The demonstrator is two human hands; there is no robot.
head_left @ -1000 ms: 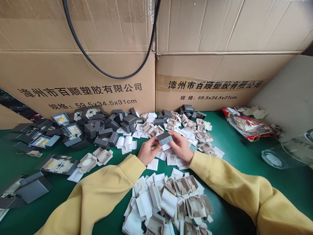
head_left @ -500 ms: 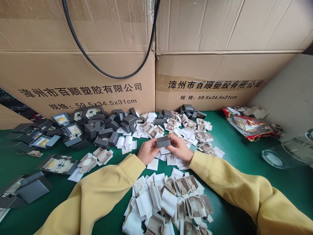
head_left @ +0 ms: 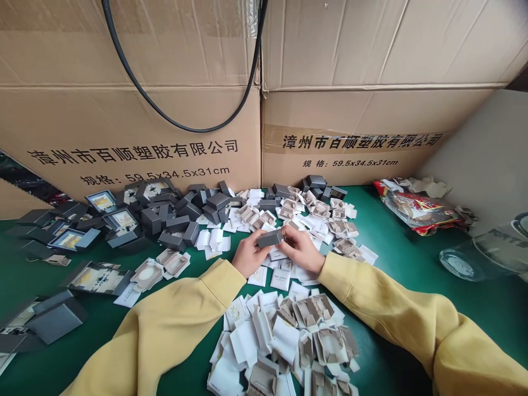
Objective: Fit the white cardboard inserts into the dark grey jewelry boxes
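Between my two hands, over the middle of the table, is a small dark grey box [head_left: 269, 238]. My left hand [head_left: 249, 254] grips its left end, thumb at the near side. My right hand [head_left: 302, 250] has its fingers closed at the box's right end. Below and around the hands lie white printed cards [head_left: 281, 279], partly covered by them. A heap of small white and grey-brown folded card inserts [head_left: 284, 341] spreads nearer to me, between my yellow sleeves.
Many dark grey boxes [head_left: 177, 224], some open, pile up at the left and back. Large cartons [head_left: 350, 121] stand behind, with a black cable [head_left: 181, 127] hanging in front. A red snack bag [head_left: 416, 212] and a clear plastic jug [head_left: 487, 253] lie at the right on the green table [head_left: 396, 264].
The box has tilted and shifted slightly to the left in my hands. One more white card shows below my hands. The view has moved slightly.
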